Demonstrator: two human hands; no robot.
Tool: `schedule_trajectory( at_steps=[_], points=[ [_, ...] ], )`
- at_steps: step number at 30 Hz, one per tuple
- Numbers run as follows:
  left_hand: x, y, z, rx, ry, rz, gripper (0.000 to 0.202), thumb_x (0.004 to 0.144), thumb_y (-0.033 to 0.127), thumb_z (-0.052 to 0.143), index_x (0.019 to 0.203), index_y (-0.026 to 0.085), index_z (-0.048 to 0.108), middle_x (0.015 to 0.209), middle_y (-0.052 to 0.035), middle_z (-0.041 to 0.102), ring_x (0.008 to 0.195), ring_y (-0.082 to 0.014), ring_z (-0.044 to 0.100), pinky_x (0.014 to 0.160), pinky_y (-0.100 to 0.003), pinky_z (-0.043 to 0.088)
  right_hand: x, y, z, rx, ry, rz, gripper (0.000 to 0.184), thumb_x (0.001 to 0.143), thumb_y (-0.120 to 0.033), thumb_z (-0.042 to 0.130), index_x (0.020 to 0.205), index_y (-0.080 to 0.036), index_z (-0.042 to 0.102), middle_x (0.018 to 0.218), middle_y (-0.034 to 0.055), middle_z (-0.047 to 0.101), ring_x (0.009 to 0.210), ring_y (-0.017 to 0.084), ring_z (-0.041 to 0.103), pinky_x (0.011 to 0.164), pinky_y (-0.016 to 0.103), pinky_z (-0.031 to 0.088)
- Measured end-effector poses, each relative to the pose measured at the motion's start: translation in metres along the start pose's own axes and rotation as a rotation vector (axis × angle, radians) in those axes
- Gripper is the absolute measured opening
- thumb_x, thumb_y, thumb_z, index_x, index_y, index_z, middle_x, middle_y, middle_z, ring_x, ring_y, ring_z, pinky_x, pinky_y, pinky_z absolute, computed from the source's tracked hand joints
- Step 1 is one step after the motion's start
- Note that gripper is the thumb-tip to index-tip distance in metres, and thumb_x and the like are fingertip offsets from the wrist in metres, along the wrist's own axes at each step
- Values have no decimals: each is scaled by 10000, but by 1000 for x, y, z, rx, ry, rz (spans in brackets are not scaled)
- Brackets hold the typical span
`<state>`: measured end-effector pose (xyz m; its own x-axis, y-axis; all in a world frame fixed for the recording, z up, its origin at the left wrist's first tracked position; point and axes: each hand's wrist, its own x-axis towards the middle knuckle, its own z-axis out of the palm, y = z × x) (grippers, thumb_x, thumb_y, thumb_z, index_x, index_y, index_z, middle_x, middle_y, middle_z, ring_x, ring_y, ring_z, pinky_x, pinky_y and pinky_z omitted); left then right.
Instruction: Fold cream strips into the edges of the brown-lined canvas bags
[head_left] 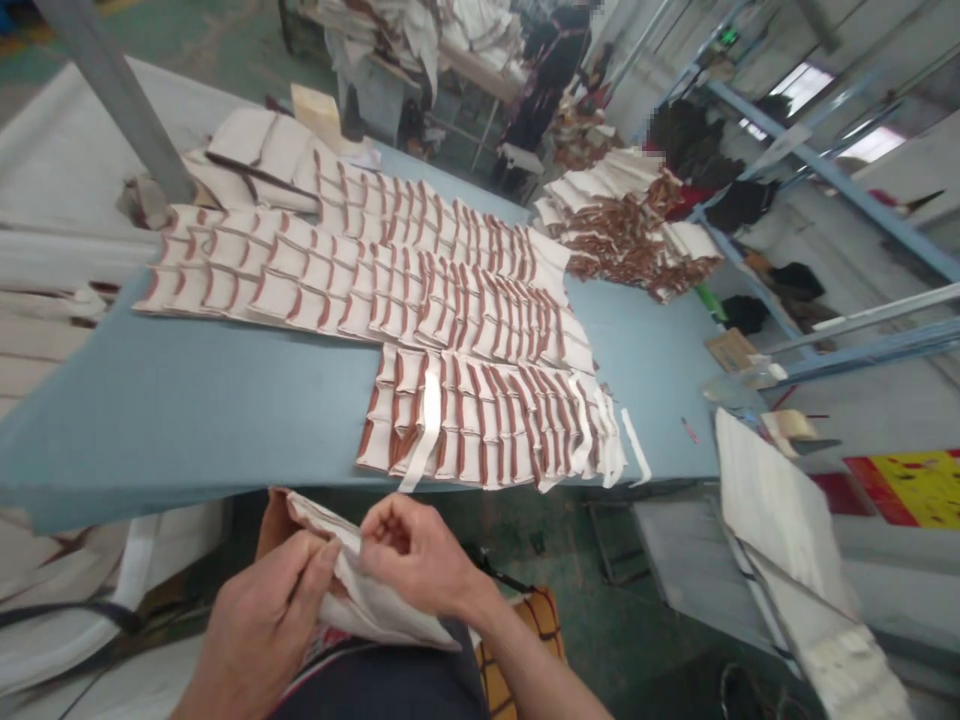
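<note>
Close to my body, a folded cream fabric piece with brown trim [397, 618] is held between both hands, in front of the table's near edge. My left hand [266, 600] pinches its brown-edged side between thumb and fingers. On the upper edge, my right hand [416, 555] is closed with fingertips pressed together at the cloth. Whether a thread or other small thing sits in that pinch cannot be made out. Just beyond, overlapping rows of similar cream pieces with brown edges [480, 420] lie on the table, with a white strip [430, 420] across them.
The blue-covered table [225, 400] spans the middle, crossed at left by a metal post [120, 100]. More fabric pieces [360, 270] cover its far half; a brown and cream heap [630, 225] lies at back right. A person [551, 80] is beyond. Long white panels [787, 520] hang at right.
</note>
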<state>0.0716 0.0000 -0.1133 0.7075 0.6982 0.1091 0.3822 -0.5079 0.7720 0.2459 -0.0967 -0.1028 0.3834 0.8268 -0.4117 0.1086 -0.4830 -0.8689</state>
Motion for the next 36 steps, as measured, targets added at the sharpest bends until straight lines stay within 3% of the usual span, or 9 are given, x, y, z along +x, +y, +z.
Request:
schedule_trajectory(
  at_steps=[4,8,12,16,21,26,29,32,36],
  points=[
    [7,-2,18,-86,-36,-63,392,1095,358,495,716,274,549,586,55,614,518,-163,604,622,-300,452,45,17,-55,-247,347,123,160,964,-258,568,979,-200,716,880,24,771,820,184,724,781,282,534],
    [19,5,27,-175,-54,-132,389,1089,365,486,714,272,526,611,44,593,581,-180,618,661,-313,451,94,19,-89,-465,452,203,184,1031,-295,611,1074,-220,774,1044,72,847,1033,254,781,931,347,522],
    [30,5,32,-201,-74,-197,412,1094,396,499,709,259,547,613,44,602,580,-166,595,658,-293,456,139,19,-82,-638,413,266,314,1027,-447,731,1155,-166,787,1142,173,850,1157,335,787,989,399,518],
    [36,-1,34,-184,-86,-230,434,1074,434,520,681,252,550,606,44,589,573,-163,567,623,-280,454,163,32,-68,-722,340,323,341,1020,-393,760,1176,-90,783,1167,251,835,1133,351,792,954,413,531],
    [39,-6,37,-159,-71,-271,424,1055,437,515,678,249,566,605,45,609,575,-164,572,645,-279,464,159,52,-75,-698,293,291,294,1127,-389,594,1138,-181,802,1115,91,847,1073,248,780,968,389,534],
    [45,-16,43,-63,-45,-324,410,1078,476,498,749,261,614,653,25,719,628,-190,678,680,-288,486,151,54,-90,-621,281,208,264,1118,-336,564,1150,-235,807,1080,46,855,1045,216,774,878,286,484],
    [55,-25,48,63,-141,-418,274,1041,506,543,947,271,648,836,-27,829,799,-275,805,739,-324,515,137,51,-97,-583,301,144,316,1148,-333,485,1247,-224,765,1116,43,847,1041,194,767,914,266,483],
    [65,-36,59,87,-267,-460,321,1031,491,514,1195,254,657,1007,-92,865,945,-354,841,757,-365,527,113,55,-92,-572,303,113,296,1132,-327,506,1239,-209,756,1099,55,844,1015,202,770,930,274,484],
    [70,-55,86,-7,-457,-478,221,1029,379,554,1006,261,739,821,-44,813,934,-325,825,812,-364,559,76,75,-64,-566,235,114,161,1050,-281,643,1068,-236,797,1000,39,858,945,215,790,846,277,487]
  ],
)
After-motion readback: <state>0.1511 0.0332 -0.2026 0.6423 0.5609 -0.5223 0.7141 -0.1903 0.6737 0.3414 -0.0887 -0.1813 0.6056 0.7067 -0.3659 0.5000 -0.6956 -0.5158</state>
